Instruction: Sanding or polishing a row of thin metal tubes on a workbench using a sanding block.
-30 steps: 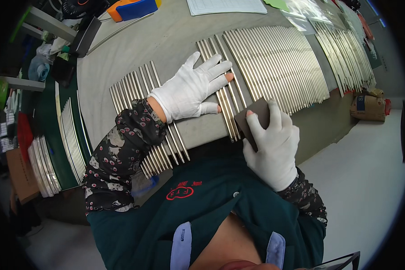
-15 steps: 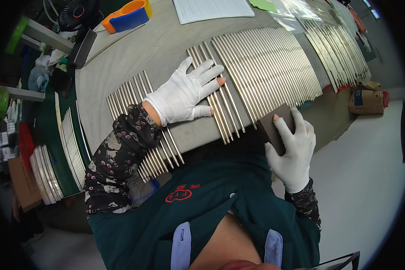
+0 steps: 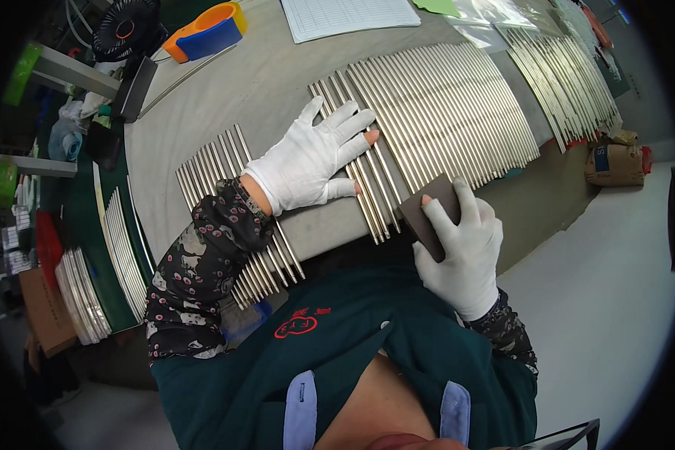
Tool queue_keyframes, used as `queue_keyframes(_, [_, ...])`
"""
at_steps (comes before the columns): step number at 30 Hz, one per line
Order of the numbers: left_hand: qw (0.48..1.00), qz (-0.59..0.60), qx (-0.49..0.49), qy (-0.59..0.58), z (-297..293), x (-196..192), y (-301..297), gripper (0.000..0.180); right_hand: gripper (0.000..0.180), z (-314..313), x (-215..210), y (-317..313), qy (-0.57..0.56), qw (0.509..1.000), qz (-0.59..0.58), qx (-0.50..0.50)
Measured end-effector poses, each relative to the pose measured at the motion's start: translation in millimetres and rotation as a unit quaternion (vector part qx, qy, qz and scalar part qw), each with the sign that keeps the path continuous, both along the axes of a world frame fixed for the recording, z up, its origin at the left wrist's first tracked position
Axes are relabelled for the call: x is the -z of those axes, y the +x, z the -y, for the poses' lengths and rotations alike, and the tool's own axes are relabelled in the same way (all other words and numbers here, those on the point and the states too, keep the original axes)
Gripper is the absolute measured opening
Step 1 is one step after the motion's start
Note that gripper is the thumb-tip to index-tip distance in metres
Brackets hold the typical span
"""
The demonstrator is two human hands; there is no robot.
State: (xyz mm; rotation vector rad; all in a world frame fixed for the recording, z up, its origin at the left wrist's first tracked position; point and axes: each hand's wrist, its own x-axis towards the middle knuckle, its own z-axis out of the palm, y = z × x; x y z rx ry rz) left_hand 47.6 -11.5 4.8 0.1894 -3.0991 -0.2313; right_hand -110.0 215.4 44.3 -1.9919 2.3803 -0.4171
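My left hand [image 3: 307, 156], in a white glove with bare fingertips showing, lies spread over a few thin metal rods [image 3: 378, 196] on the table. Its fingers are apart and press on the rods from above. My right hand [image 3: 463, 259], gloved the same way, grips a flat dark brown-grey block [image 3: 432, 215] at the table's front edge, by the near ends of the rods. To the right of my left hand lies a wide row of many shiny rods [image 3: 446, 112], side by side. Another group of rods [image 3: 202, 166] lies to the left, partly hidden under my left forearm.
At the back stand an orange and blue tape dispenser [image 3: 206, 34] and a printed sheet [image 3: 349, 19]. A further bundle of rods [image 3: 562, 82] lies at the far right, above a brown bag [image 3: 615, 165]. A small black fan [image 3: 127, 30] is at the far left.
My right hand has moved left with the block, toward the near ends of the rods by my left hand. My left hand stays spread on the rods, almost unmoved.
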Motion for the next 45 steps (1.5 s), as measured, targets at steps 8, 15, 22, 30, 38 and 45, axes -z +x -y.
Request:
queue_keyframes(8, [1.0,0.008,-0.011,0.023,-2,-3,1,0.082,0.06,11,4,1,-0.016,0.999,-0.041,-0.026])
queue_keyframes(15, [1.0,0.002,-0.006,0.016,-2,-3,0,0.081,0.048,70,5,3,-0.046,0.993,-0.099,-0.034])
queue_keyframes(22, [0.999,-0.045,0.014,0.006,2,-3,-5,0.075,0.059,-3,-5,-37,-0.085,0.995,-0.035,0.026])
queue_keyframes(30, [0.997,-0.058,0.044,-0.017,-1,-22,-42,0.059,0.063,-26,4,-46,-0.106,0.991,-0.033,0.067])
queue_keyframes(38, [0.997,-0.044,0.003,-0.069,2,-17,-60,0.065,0.064,-32,8,-48,-0.12,0.991,-0.026,0.061])
queue_keyframes(45, [0.995,-0.084,-0.004,-0.062,2,-21,-45,0.068,0.063,-35,8,-47,-0.11,0.992,-0.007,0.054])
